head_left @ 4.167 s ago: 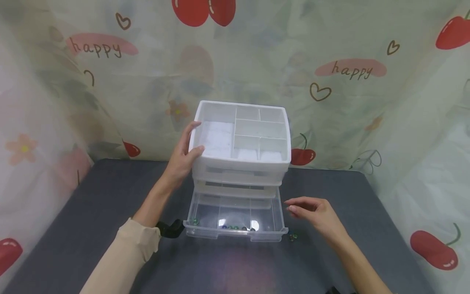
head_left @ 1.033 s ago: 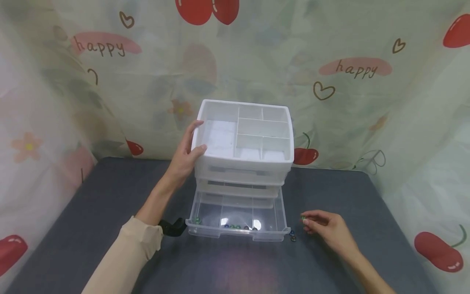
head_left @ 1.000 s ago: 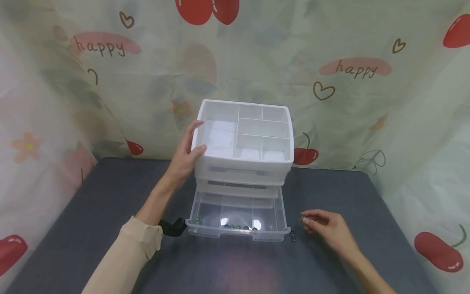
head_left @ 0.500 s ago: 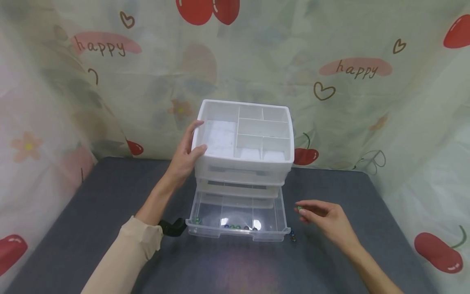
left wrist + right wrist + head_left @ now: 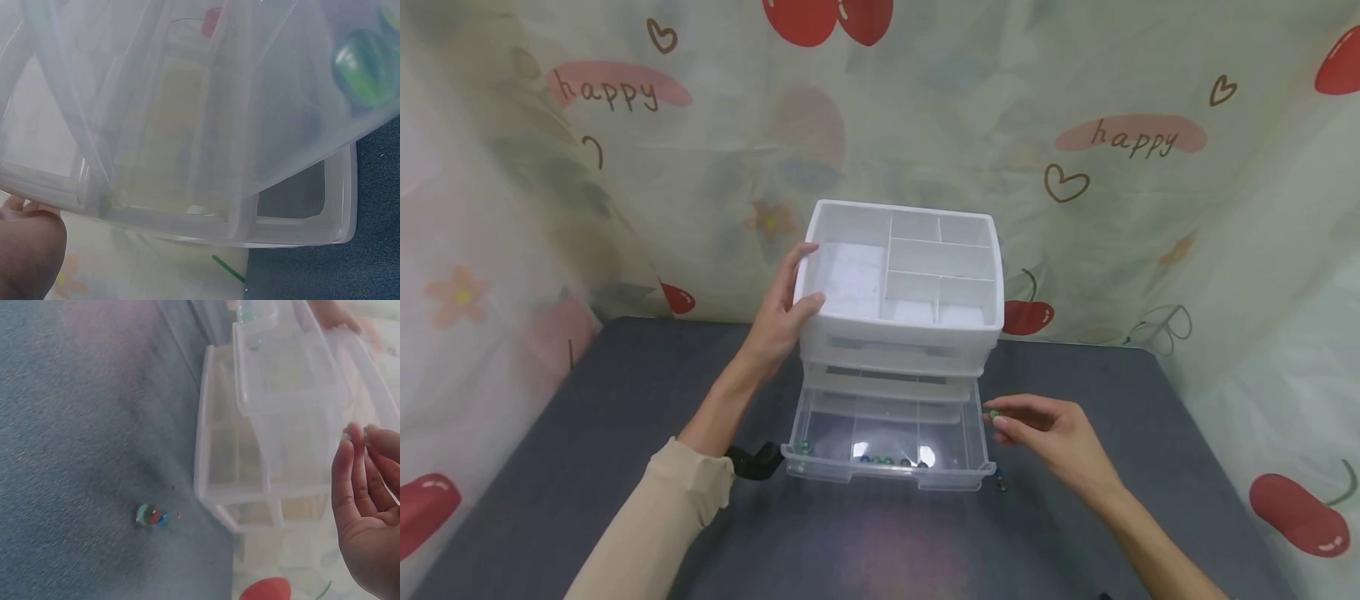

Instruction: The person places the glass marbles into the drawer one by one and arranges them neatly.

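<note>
Green marble (image 5: 995, 414), right of centre: we see the right hand (image 5: 1051, 433) pinch it near the drawer (image 5: 883, 473), while the left hand (image 5: 780, 318) grips the organizer (image 5: 898, 337) mid-frame, presumably to steady it.

A dark tabletop (image 5: 647, 417) supported a white drawer organizer (image 5: 895, 340), while loose marbles (image 5: 1001, 481) lay on the surface just beside its open clear drawer (image 5: 891, 474).
</note>
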`<action>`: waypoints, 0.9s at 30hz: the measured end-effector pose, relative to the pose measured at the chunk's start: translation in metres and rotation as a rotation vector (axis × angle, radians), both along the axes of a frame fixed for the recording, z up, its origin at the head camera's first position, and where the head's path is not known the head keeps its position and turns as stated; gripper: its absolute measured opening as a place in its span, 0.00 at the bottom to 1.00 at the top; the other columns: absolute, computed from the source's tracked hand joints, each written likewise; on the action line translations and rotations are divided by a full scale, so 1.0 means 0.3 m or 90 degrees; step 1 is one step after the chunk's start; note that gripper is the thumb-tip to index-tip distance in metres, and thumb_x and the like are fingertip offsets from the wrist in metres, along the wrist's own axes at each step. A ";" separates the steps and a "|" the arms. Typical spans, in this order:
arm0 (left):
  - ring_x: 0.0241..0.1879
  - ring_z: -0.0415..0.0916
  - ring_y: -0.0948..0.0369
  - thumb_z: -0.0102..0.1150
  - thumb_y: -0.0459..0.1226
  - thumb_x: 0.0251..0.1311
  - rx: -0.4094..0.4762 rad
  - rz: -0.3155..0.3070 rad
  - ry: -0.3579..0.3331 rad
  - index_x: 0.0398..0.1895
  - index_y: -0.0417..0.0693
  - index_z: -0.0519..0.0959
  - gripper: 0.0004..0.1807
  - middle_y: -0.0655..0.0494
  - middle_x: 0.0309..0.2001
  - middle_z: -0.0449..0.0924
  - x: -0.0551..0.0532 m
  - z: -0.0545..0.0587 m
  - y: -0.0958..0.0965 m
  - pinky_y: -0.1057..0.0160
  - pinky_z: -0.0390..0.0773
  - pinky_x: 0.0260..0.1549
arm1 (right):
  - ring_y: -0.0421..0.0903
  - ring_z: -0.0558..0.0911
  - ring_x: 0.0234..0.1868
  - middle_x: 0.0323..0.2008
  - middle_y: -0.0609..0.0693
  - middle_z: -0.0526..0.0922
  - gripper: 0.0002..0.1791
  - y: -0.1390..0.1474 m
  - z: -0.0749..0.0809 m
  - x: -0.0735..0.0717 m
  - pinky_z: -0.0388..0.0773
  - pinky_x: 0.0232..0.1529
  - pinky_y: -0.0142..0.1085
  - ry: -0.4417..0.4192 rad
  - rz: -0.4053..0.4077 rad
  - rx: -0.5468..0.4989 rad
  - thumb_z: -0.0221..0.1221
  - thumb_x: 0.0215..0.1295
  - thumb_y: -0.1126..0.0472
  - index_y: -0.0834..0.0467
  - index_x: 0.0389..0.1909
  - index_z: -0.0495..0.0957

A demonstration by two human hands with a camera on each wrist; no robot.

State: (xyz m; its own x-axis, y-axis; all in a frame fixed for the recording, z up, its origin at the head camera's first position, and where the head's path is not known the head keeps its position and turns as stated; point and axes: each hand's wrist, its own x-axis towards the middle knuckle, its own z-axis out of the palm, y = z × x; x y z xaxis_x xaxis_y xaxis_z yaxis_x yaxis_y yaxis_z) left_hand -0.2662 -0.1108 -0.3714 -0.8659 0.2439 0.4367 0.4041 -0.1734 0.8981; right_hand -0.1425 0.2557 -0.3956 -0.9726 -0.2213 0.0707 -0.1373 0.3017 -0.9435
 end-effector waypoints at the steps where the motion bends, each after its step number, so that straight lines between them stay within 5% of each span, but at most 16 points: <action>1: 0.66 0.57 0.54 0.46 0.27 0.69 0.002 -0.001 0.001 0.75 0.51 0.54 0.32 0.55 0.78 0.47 0.000 0.000 0.000 0.61 0.68 0.53 | 0.51 0.87 0.39 0.44 0.60 0.86 0.17 -0.006 0.003 -0.002 0.82 0.42 0.40 -0.001 0.003 -0.002 0.66 0.64 0.59 0.64 0.50 0.82; 12: 0.74 0.48 0.57 0.46 0.28 0.69 -0.015 0.011 0.007 0.75 0.51 0.54 0.33 0.60 0.78 0.43 0.000 -0.004 -0.001 0.59 0.63 0.59 | 0.56 0.86 0.40 0.42 0.58 0.87 0.15 -0.085 0.026 -0.031 0.82 0.42 0.41 0.009 0.067 -0.039 0.65 0.64 0.65 0.67 0.49 0.82; 19: 0.68 0.56 0.52 0.47 0.27 0.68 0.007 0.003 0.011 0.75 0.48 0.54 0.33 0.54 0.78 0.47 -0.004 -0.005 0.002 0.62 0.68 0.54 | 0.50 0.86 0.36 0.41 0.58 0.87 0.13 -0.133 0.043 -0.053 0.82 0.39 0.40 0.022 0.106 -0.022 0.65 0.64 0.65 0.64 0.48 0.83; 27: 0.67 0.57 0.53 0.46 0.26 0.68 0.006 0.006 0.008 0.75 0.48 0.54 0.33 0.53 0.77 0.48 -0.002 -0.006 0.001 0.62 0.68 0.54 | 0.59 0.86 0.36 0.41 0.59 0.87 0.12 -0.197 0.060 -0.078 0.82 0.39 0.41 0.018 0.150 -0.011 0.65 0.65 0.64 0.60 0.48 0.85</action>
